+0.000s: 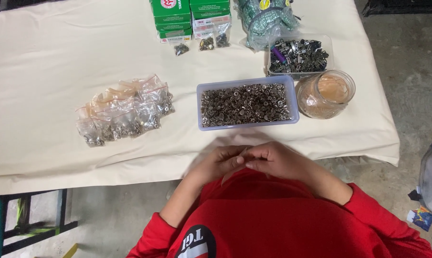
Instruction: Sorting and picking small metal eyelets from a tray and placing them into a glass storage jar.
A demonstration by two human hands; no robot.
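A table [44,71] draped in a cream cloth fills most of the view, and the person in a red top sits at its near edge. Toward the far edge stand stacked green boxes [170,14], with a clear bag of green-patterned pieces [266,21] to their right. In the middle sits a clear rectangular tub of small metal rings [247,102]; just beside it on the right stands a glass jar [325,94], and behind the jar is a smaller tray of dark metal clips [299,56]. To the left of the tub lies a heap of small filled plastic bags [125,112], and three more tiny bags [206,44] sit before the boxes. The left hand [220,163] and right hand [273,160] meet over the table's near edge, fingertips pressed together and curled; whether they pinch anything between them cannot be told.
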